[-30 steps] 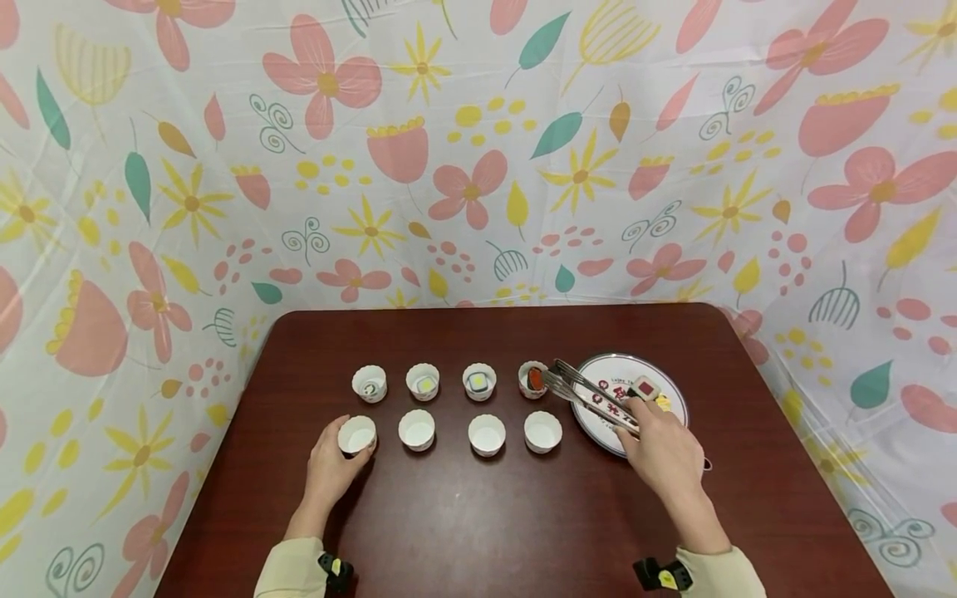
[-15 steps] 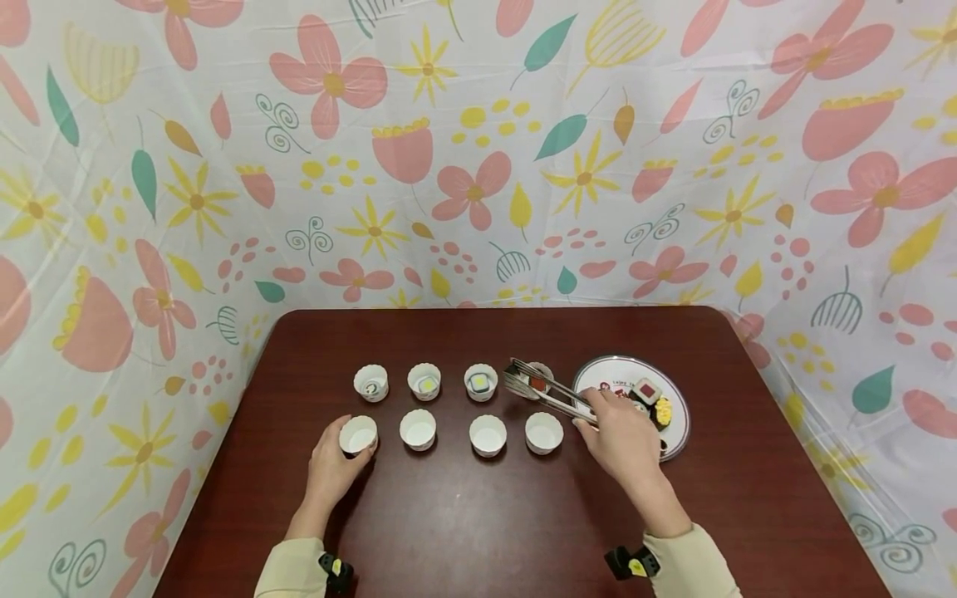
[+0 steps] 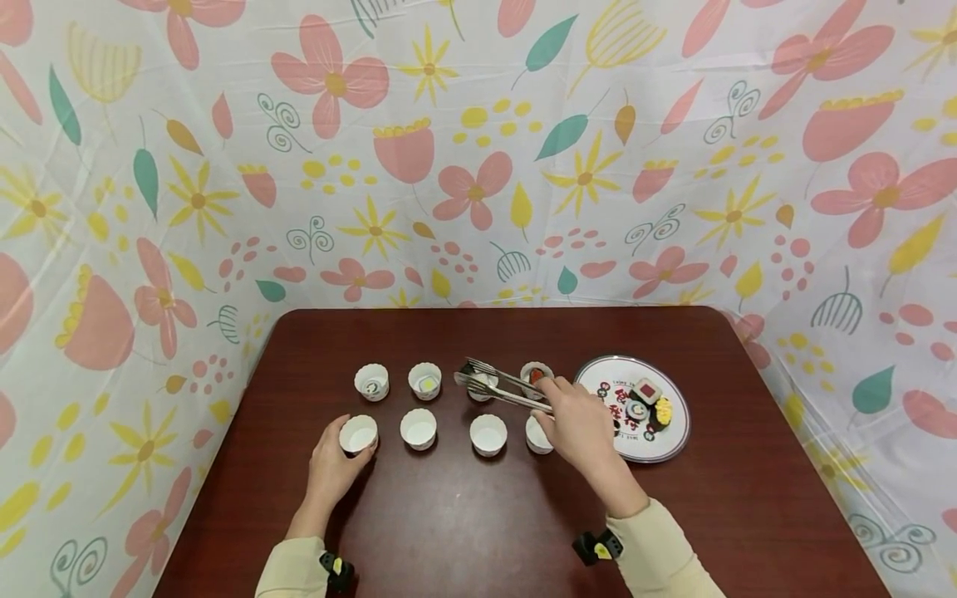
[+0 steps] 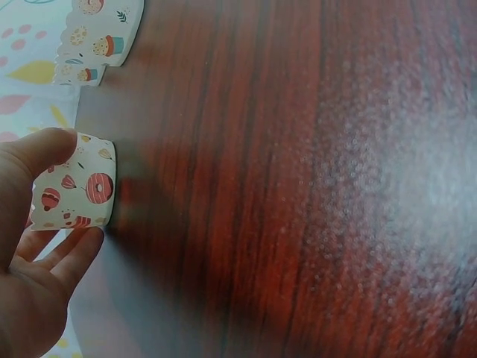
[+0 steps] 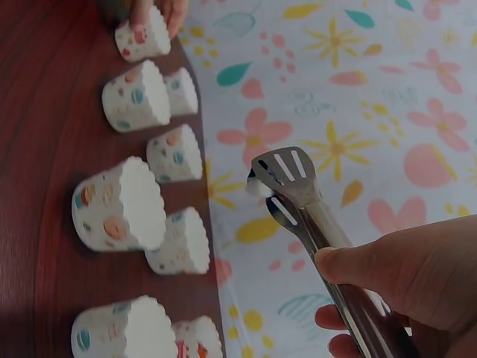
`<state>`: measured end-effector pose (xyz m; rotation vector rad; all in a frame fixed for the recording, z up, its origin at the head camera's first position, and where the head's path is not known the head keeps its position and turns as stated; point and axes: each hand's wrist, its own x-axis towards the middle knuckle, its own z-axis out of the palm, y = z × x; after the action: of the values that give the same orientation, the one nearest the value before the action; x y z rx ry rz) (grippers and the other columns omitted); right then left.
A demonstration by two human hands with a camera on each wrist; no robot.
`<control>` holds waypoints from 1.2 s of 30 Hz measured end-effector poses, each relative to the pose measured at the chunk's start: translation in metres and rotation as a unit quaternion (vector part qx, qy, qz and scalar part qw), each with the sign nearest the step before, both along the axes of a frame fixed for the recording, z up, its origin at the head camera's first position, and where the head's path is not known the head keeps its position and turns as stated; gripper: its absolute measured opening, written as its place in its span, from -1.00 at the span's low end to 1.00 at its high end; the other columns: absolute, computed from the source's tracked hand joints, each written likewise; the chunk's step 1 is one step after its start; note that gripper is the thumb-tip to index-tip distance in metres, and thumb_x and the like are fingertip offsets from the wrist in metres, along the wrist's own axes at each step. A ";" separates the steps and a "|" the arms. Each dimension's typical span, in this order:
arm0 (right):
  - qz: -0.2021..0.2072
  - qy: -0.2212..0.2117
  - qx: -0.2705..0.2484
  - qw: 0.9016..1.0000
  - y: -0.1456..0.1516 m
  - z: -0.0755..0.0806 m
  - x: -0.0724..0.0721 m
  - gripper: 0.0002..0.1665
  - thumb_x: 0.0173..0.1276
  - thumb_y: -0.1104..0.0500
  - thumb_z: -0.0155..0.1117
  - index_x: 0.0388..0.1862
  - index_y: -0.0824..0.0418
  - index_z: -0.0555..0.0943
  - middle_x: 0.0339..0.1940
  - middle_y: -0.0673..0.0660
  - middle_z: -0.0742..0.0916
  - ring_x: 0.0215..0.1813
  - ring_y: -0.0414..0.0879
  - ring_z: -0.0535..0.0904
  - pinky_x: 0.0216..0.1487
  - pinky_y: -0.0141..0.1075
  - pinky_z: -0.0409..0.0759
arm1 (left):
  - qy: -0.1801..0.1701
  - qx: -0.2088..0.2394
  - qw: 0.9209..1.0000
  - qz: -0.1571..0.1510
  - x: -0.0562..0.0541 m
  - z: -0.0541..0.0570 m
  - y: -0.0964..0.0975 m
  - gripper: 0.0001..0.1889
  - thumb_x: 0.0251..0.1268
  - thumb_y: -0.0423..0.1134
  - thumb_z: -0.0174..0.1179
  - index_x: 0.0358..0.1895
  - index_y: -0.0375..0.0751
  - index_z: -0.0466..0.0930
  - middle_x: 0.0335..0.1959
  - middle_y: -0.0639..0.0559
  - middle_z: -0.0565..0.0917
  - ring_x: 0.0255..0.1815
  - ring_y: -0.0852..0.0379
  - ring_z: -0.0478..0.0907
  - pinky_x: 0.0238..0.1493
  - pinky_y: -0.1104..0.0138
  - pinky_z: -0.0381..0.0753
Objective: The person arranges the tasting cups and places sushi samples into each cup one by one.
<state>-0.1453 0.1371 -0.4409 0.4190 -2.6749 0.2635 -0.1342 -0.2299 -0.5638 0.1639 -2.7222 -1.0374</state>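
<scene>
My left hand (image 3: 331,469) holds a white paper baking cup (image 3: 359,433) at the front left of the table, thumb on one side and fingers on the other. Its printed side, with a doughnut pattern, shows in the left wrist view. Metal tongs (image 3: 508,390) with slotted ends are in my right hand (image 3: 583,419), over the back row of cups. Between the tong tips a small white-and-dark piece (image 5: 258,186) shows in the right wrist view. The tongs overlap a back-row cup (image 3: 480,394) in the head view.
Other baking cups stand in two rows. The back-row ones hold small pieces, such as a yellow-centred one (image 3: 426,384). A round plate (image 3: 676,436) at the right bears several sushi pieces (image 3: 647,390). A flower-patterned cloth (image 3: 471,124) hangs behind the table.
My right hand has moved left with the tongs, from over the plate to above the back-row cups, uncovering the sushi on the plate. My left hand stays on its cup.
</scene>
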 end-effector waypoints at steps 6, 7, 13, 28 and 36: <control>0.032 0.008 0.025 0.999 -0.020 0.000 -0.003 -0.56 -0.10 0.05 0.49 -0.20 0.09 0.57 -0.40 0.05 0.63 -0.40 0.06 0.55 -0.54 -0.15 0.44 | -0.004 0.004 1.000 -0.003 0.000 -0.001 -0.001 -0.27 -0.15 -0.22 0.43 0.18 -0.33 0.34 0.10 -0.29 0.47 0.10 -0.24 0.44 -0.01 -0.11 0.41; 0.038 0.013 0.030 0.999 -0.023 0.000 -0.003 -0.56 -0.10 0.04 0.49 -0.20 0.08 0.57 -0.39 0.05 0.63 -0.39 0.05 0.56 -0.54 -0.15 0.43 | -0.001 0.004 1.000 -0.003 0.000 -0.001 -0.001 -0.27 -0.15 -0.22 0.43 0.18 -0.33 0.35 0.09 -0.29 0.48 0.09 -0.24 0.44 -0.01 -0.11 0.41; 0.073 0.031 0.053 0.995 -0.047 -0.002 -0.005 -0.57 -0.11 0.02 0.48 -0.25 0.09 0.55 -0.44 0.02 0.60 -0.39 0.01 0.54 -0.51 -0.21 0.43 | 0.006 0.002 1.000 -0.002 0.000 -0.001 -0.001 -0.29 -0.15 -0.21 0.43 0.16 -0.33 0.36 0.07 -0.29 0.49 0.08 -0.24 0.45 -0.03 -0.11 0.41; 0.108 0.013 0.095 0.990 -0.097 -0.010 -0.007 -0.58 -0.01 -0.07 0.42 -0.21 0.04 0.53 -0.33 -0.02 0.63 -0.31 -0.05 0.57 -0.41 -0.24 0.47 | 0.000 -0.002 1.000 -0.003 -0.002 -0.001 -0.002 -0.28 -0.16 -0.22 0.43 0.17 -0.33 0.35 0.08 -0.28 0.48 0.09 -0.23 0.45 -0.04 -0.12 0.41; 0.112 -0.016 0.113 0.987 -0.116 -0.018 -0.010 -0.57 0.02 -0.09 0.40 -0.16 -0.01 0.51 -0.31 -0.04 0.61 -0.28 -0.08 0.55 -0.35 -0.25 0.51 | 0.021 -0.004 1.000 -0.005 -0.001 -0.003 -0.002 -0.30 -0.16 -0.22 0.43 0.14 -0.34 0.38 0.05 -0.28 0.50 0.05 -0.24 0.47 -0.08 -0.11 0.44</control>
<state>-0.1553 0.0211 -0.4588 0.7935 -2.6998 0.0302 -0.1352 -0.2323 -0.5663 0.1274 -2.6921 -1.0205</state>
